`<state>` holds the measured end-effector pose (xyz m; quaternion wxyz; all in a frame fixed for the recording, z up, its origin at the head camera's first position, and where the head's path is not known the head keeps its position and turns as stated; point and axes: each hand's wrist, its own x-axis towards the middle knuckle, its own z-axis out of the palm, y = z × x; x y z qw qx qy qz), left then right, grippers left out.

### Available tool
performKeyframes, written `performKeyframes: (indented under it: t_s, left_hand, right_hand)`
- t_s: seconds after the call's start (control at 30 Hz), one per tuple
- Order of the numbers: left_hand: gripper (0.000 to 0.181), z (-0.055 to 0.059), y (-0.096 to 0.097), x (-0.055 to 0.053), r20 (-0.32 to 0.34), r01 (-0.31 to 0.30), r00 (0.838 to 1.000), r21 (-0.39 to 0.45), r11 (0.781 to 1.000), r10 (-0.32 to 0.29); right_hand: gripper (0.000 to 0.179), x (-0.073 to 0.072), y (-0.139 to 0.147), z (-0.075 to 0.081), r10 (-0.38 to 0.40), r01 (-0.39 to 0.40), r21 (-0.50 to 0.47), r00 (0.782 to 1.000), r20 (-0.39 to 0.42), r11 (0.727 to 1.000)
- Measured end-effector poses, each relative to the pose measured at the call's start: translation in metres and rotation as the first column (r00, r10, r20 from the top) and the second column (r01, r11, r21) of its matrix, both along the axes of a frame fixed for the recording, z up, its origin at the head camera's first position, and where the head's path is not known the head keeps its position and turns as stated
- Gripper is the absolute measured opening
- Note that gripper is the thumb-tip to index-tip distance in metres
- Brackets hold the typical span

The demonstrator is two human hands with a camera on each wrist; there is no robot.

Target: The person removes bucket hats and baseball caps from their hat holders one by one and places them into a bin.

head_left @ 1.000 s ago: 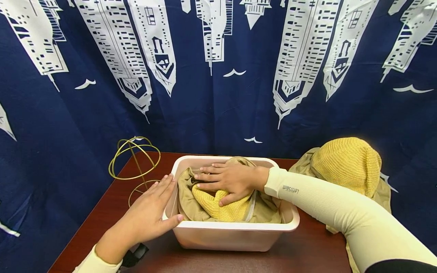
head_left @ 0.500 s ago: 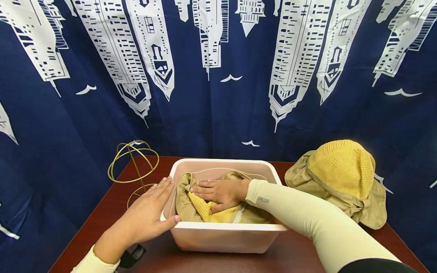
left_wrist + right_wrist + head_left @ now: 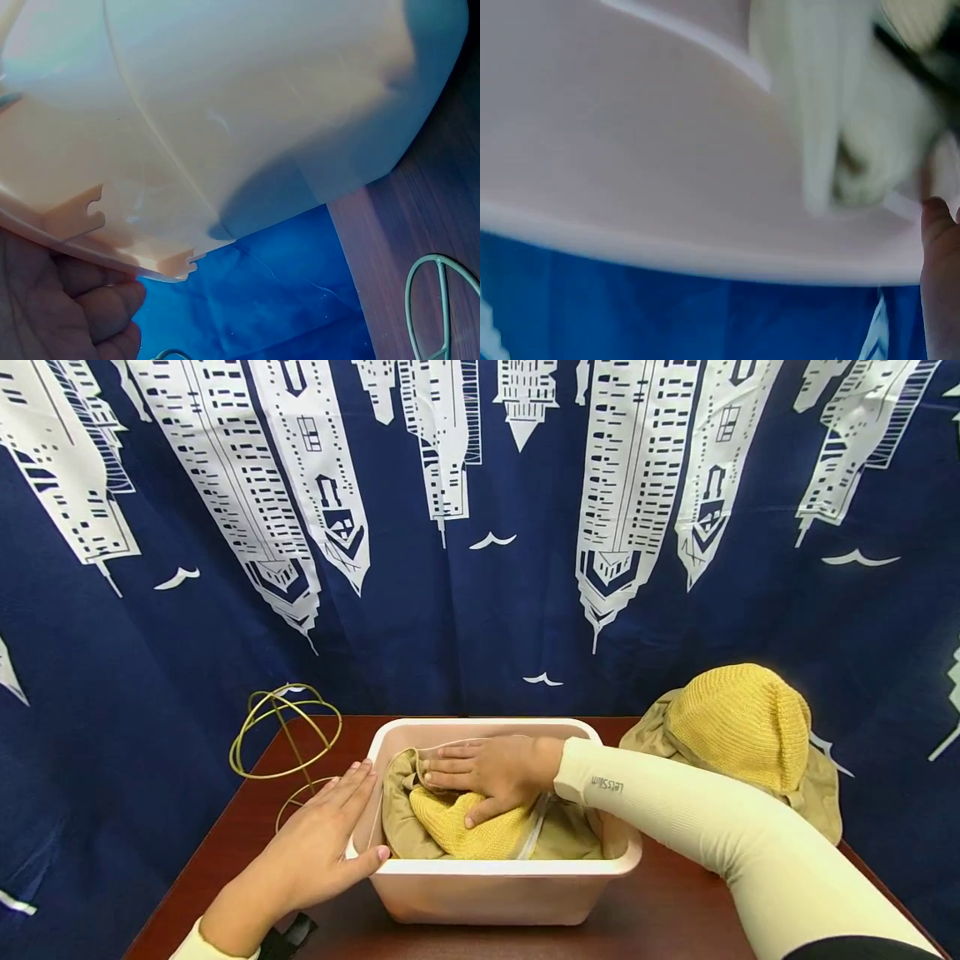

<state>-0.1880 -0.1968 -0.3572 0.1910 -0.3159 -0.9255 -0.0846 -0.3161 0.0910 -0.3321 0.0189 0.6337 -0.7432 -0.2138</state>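
Note:
In the head view, a pale pink plastic bin point(image 3: 495, 893) holds khaki cloth point(image 3: 573, 831) and yellow knit fabric point(image 3: 461, 827), bunched together. My right hand point(image 3: 491, 768) lies on this bundle with fingers extended to the left, pressing it near the back of the bin. My left hand point(image 3: 322, 839) rests against the bin's left rim, fingers straight and thumb at the front corner. The left wrist view shows the bin's outer wall point(image 3: 225, 127) beside the left hand point(image 3: 67, 307). In the right wrist view, blurred cloth point(image 3: 791, 90) hangs near the bin wall point(image 3: 645, 142).
A yellow knit hat with a khaki brim and flap point(image 3: 738, 727) sits right of the bin, on a wire stand or bundle that is hidden. A gold wire stand point(image 3: 285, 731) stands at the left. Behind the reddish-brown table point(image 3: 660, 902) hangs a blue printed curtain point(image 3: 480, 627).
My right hand pushed lower into the bin, then rose slightly and shifted toward its back wall, over the cloth there. The left hand has stayed at the rim. The head view has tilted slightly.

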Motion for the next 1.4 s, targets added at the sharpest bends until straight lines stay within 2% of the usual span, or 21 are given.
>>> performKeyframes:
  t_s: [0.13,0.27,0.37,0.47,0.73,0.87,0.97,1.07,1.17,1.4]
  left_hand:
    - [0.083,0.002,-0.002,0.0,-0.011,-0.007,1.0,0.014,1.0,0.007]
    - [0.083,0.004,-0.002,-0.004,-0.011,0.002,1.0,0.018,1.0,-0.001]
    - [0.083,0.004,-0.001,-0.007,-0.004,0.008,1.0,0.025,1.0,-0.008]
    - [0.084,0.002,0.001,-0.008,0.001,0.008,1.0,0.028,1.0,-0.008]
    - [0.083,-0.002,-0.001,-0.002,-0.006,-0.009,1.0,0.028,1.0,0.009]
    - [0.083,-0.003,-0.002,0.0,-0.022,-0.009,1.0,0.028,1.0,0.01]
    - [0.084,-0.004,-0.002,0.001,-0.027,-0.004,1.0,0.027,1.0,0.005]
    - [0.085,-0.005,-0.002,0.002,-0.031,0.001,1.0,0.028,1.0,0.0]
    - [0.085,-0.005,-0.002,0.001,-0.035,0.006,0.999,0.03,1.0,-0.005]
    - [0.084,-0.003,-0.001,0.0,-0.021,0.01,1.0,0.021,1.0,-0.009]
  right_hand:
    - [0.084,0.004,0.009,0.036,-0.032,0.032,-0.094,0.999,-0.001,0.995]
    - [0.085,0.012,0.029,0.067,-0.088,0.087,-0.229,0.996,0.003,0.97]
    - [0.084,0.018,0.05,0.083,-0.143,0.135,-0.315,0.99,-0.004,0.94]
    - [0.081,0.022,0.076,0.093,-0.187,0.166,-0.381,0.982,-0.02,0.909]
    - [0.076,0.032,0.142,0.094,-0.282,0.207,-0.517,0.957,-0.07,0.831]
    - [0.074,0.035,0.17,0.092,-0.285,0.179,-0.574,0.953,-0.099,0.799]
    - [0.072,0.039,0.189,0.091,-0.286,0.158,-0.606,0.951,-0.12,0.78]
    - [0.072,0.044,0.208,0.09,-0.313,0.169,-0.616,0.941,-0.132,0.77]
    - [0.073,0.049,0.228,0.092,-0.366,0.214,-0.604,0.92,-0.139,0.768]
    - [0.078,0.054,0.276,0.097,-0.499,0.355,-0.55,0.857,-0.132,0.756]
